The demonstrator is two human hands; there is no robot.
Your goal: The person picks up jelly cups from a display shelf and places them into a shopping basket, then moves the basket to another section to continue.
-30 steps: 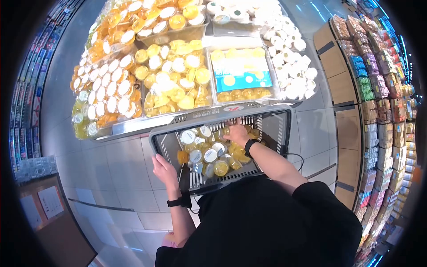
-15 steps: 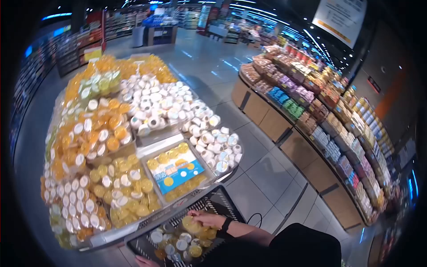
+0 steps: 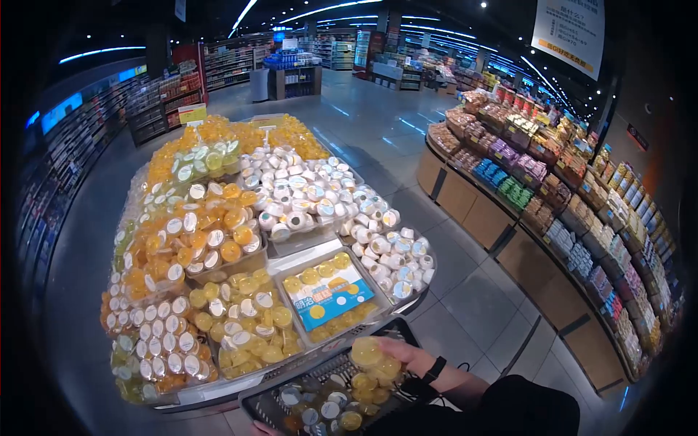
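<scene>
My right hand is gripping a round yellow cup, with my fingers on its right side. The cup is up above the dark basket, near the far right corner. More cups lie in the basket, some with white lids up. My left hand is down by the basket's left side, mostly cut off, so I can't tell if it's holding on. The big stand has its front edge just beside the basket, and a blue and white card sits near that edge.
</scene>
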